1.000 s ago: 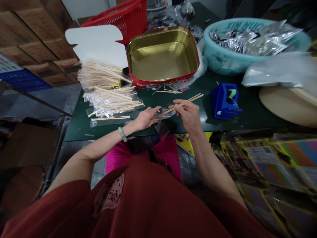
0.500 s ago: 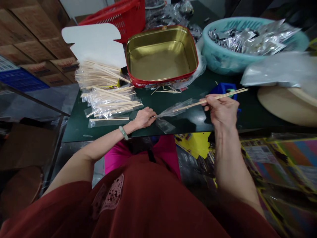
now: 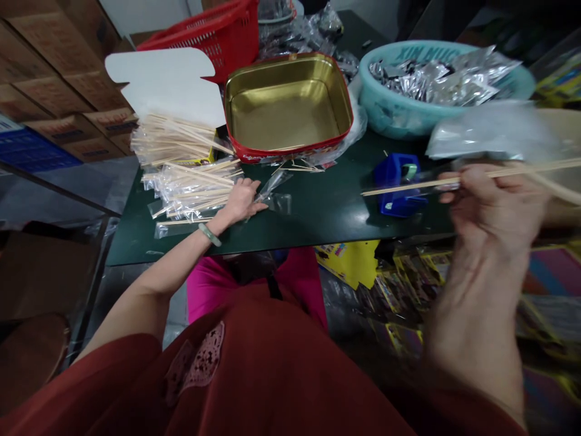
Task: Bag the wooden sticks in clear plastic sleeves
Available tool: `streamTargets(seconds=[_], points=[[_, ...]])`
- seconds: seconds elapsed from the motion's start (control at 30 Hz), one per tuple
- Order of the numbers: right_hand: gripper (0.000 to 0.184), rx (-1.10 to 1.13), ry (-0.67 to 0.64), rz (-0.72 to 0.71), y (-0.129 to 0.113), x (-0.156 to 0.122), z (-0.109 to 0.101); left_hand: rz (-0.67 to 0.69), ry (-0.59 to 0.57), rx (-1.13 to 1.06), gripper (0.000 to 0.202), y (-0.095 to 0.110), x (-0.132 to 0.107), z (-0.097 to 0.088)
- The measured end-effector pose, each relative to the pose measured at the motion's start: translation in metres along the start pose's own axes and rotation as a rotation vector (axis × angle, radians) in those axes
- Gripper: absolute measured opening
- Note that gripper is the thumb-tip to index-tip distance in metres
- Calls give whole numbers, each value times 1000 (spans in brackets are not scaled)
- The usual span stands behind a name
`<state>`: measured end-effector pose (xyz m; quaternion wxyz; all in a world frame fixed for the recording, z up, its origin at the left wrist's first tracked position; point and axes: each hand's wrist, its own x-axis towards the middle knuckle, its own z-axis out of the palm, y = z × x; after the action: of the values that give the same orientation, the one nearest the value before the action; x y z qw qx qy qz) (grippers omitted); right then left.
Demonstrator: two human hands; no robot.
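Our right hand (image 3: 497, 197) pinches slender pale wooden sticks (image 3: 436, 183), their tips crossing our view of the blue plastic tape dispenser (image 3: 396, 200). Our left hand (image 3: 240, 201) is over the dark green worktop (image 3: 327, 212), thumb and forefinger parted by a clear plastic bag (image 3: 282, 203); whether it grips that, we cannot tell. Just beyond, bagged sticks (image 3: 193, 189) heap at the white-flapped cardboard box (image 3: 167, 82). Farther back, we see a gold-lined red metal tin (image 3: 281, 121) and a round turquoise plastic basin (image 3: 399, 121) holding silvery packets (image 3: 463, 85).

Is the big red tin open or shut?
Open: the tin has no lid on, and you can see its shiny gold bottom.
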<state>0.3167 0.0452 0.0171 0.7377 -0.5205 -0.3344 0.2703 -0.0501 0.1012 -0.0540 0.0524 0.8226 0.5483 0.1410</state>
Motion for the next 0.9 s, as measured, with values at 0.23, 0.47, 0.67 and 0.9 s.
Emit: streamTargets(seconds=[0.23, 0.47, 0.67, 0.9], points=[[22, 25, -433, 153, 2, -69, 56, 167, -269, -760, 38, 70, -8, -48], [22, -76, -566, 73, 21, -90, 79, -1, -527, -1196, 15, 85, -31, -44], [24, -31, -250, -299, 18, -69, 78, 5, -586, -1257, 14, 86, -37, -45], [43, -511, -705, -447, 31, -135, 79, -27, -425, -1399, 23, 86, -32, -37]])
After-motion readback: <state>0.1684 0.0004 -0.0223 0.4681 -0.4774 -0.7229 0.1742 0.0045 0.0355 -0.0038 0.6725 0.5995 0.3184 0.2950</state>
